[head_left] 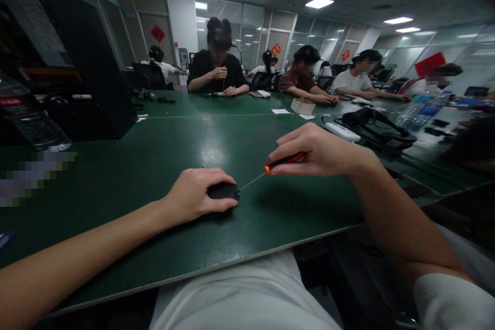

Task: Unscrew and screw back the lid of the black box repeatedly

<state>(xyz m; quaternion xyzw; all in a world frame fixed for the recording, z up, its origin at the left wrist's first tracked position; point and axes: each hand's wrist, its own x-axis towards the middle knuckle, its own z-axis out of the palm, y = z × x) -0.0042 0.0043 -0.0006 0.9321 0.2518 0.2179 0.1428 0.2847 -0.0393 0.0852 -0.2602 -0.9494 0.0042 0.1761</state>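
Observation:
My left hand [197, 192] is closed around a small black box-like object [222, 192] on the green table [154, 149]. Its fingers grip the far side and the thumb the near side. My right hand [313, 149] holds a screwdriver [286, 161] by its black and orange handle, raised above the tabletop. The thin metal shaft slants down to the left, and its tip meets the right end of the black object. A small dark loop or tab sticks out there. What exactly the tip touches is too small to tell.
A black cabinet [73, 56] and a water bottle [33, 113] stand at the left. Black straps [381, 126], a white device [340, 130] and bottles [421, 108] lie to the right. Across the table a person [216, 64] works; a small box [302, 105] sits nearby.

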